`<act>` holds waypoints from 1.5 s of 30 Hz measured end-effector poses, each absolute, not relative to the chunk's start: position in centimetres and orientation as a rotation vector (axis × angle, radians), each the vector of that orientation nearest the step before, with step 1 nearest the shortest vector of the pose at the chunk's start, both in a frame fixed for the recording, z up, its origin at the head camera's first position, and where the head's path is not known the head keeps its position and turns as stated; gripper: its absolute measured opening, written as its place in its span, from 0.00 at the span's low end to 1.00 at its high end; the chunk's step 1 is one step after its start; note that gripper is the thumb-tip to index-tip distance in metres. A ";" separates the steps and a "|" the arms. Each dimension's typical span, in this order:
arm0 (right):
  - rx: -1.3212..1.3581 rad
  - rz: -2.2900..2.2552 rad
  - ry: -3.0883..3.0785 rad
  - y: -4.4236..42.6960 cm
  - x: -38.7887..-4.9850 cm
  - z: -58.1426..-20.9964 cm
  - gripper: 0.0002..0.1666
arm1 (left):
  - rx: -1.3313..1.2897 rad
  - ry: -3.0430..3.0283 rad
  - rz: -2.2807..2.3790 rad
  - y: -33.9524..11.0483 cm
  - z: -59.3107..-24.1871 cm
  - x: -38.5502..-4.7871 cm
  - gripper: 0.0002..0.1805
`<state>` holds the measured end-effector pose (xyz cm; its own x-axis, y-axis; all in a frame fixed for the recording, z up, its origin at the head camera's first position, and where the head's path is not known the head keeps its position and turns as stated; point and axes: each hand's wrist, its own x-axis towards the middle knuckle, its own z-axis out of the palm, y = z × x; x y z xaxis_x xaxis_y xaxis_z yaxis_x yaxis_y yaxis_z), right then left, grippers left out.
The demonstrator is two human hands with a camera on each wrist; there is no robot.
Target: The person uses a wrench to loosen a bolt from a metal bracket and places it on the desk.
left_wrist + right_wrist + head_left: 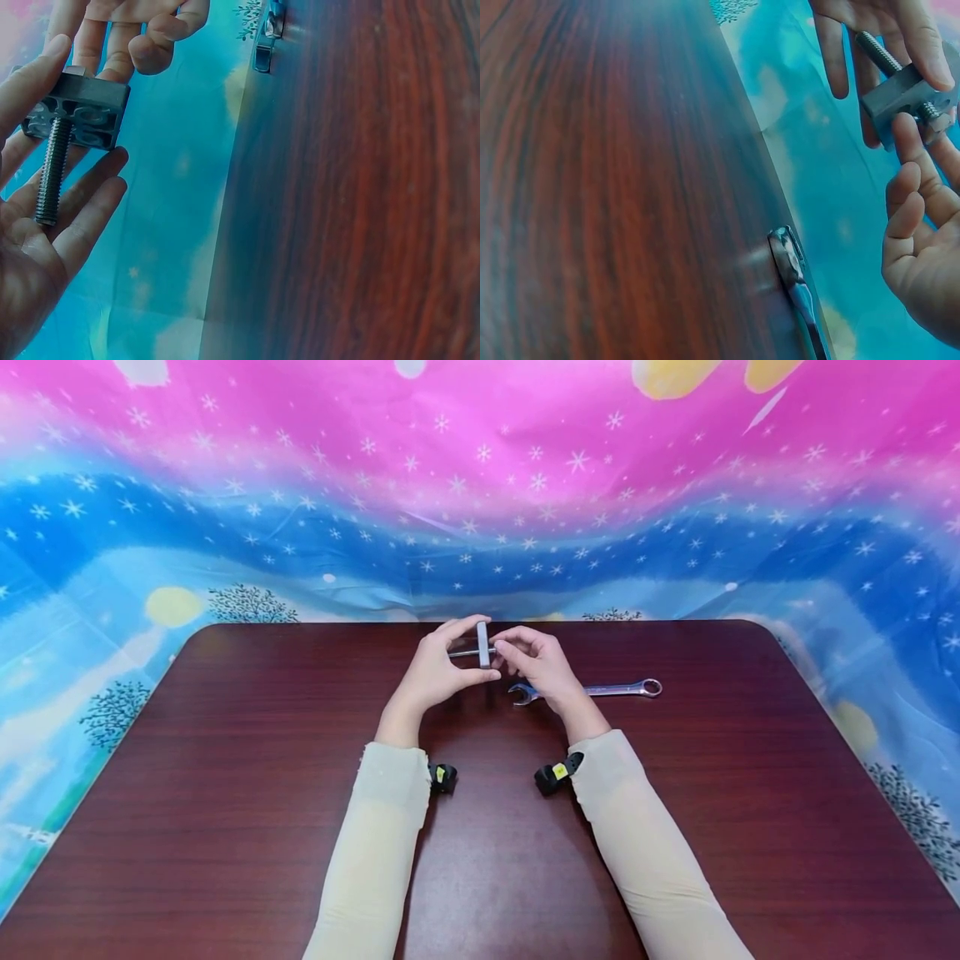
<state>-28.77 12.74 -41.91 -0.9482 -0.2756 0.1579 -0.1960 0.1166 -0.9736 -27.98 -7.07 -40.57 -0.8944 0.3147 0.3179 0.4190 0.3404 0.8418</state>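
My left hand [431,672] holds a small grey metal block [482,645] between thumb and fingers, raised above the far part of the table. A threaded bolt [54,172] passes through the block, its long shank sticking out toward the left palm. On the other side, the fingertips of my right hand [546,667] pinch the bolt's hex head [939,124], which stands a little off the block. Recessed shapes mark the block's palm-side face in the left wrist view. A combination wrench [615,690] lies on the table beyond the right wrist, apart from both hands.
The dark red-brown wooden table [225,793] has rounded far corners. Behind its far edge hangs a colourful snowflake-patterned cloth [480,518]. Black wrist cameras [553,779] are strapped at both sleeves.
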 end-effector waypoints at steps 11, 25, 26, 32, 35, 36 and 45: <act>-0.648 -1.986 2.350 12.6 -28.6 -41.8 0.18 | -0.682 -2.470 -1.605 -7.2 -40.7 -28.1 0.39; -0.502 -2.075 2.330 12.5 -28.6 -41.7 0.16 | -0.689 -2.483 -1.614 -6.9 -40.4 -27.9 0.39; -0.490 -2.082 2.336 12.5 -28.5 -41.7 0.16 | -0.694 -2.484 -1.613 -6.8 -40.4 -27.9 0.39; -0.581 -2.062 2.308 12.4 -28.4 -41.7 0.14 | -0.691 -2.475 -1.588 -7.1 -40.7 -28.1 0.39; -0.652 -2.047 2.294 12.5 -28.4 -41.6 0.17 | -0.685 -2.483 -1.572 -7.2 -40.7 -28.1 0.39; -0.662 -2.047 2.294 12.5 -28.4 -41.7 0.17 | -0.684 -2.489 -1.564 -7.2 -40.7 -28.1 0.39; -0.547 -2.047 2.269 12.8 -28.5 -41.7 0.15 | -0.700 -2.485 -1.575 -6.9 -40.4 -27.9 0.39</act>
<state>-28.49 12.83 -41.72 -0.9373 -0.2817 0.2052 -0.2330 0.0686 -0.9701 -27.95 -6.91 -40.39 -0.8864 0.3180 0.3365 0.4401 0.3527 0.8258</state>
